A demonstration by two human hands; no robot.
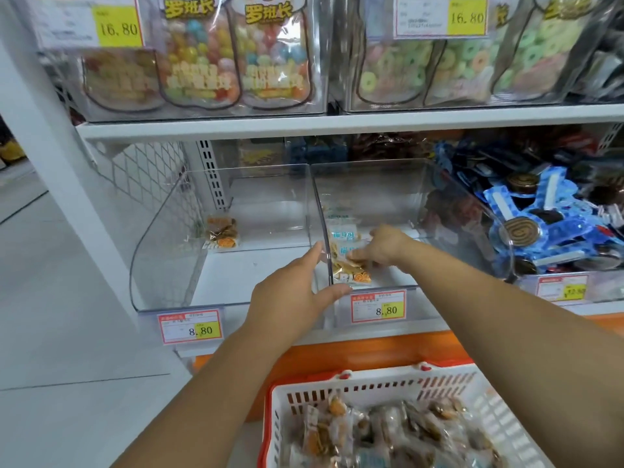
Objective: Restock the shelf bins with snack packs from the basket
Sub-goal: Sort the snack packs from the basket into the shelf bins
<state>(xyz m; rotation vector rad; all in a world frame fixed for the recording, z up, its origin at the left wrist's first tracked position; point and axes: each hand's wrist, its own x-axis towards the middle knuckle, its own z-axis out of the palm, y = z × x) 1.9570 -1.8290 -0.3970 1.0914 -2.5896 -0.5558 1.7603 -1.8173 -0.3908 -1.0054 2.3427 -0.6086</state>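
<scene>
Left hand spread, straight fingers flat against the middle bin at its front left corner. Right hand down inside on the snack packs near the front edge — pinching or just pressing, can't tell, too blurry. More packs heaped in the basket below — one lone pack in the left bin.

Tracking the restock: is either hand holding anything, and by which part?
Left hand presses the middle bin at its front-left corner. Right hand touches snack packs inside it; whether it grips one cannot be told.
</scene>
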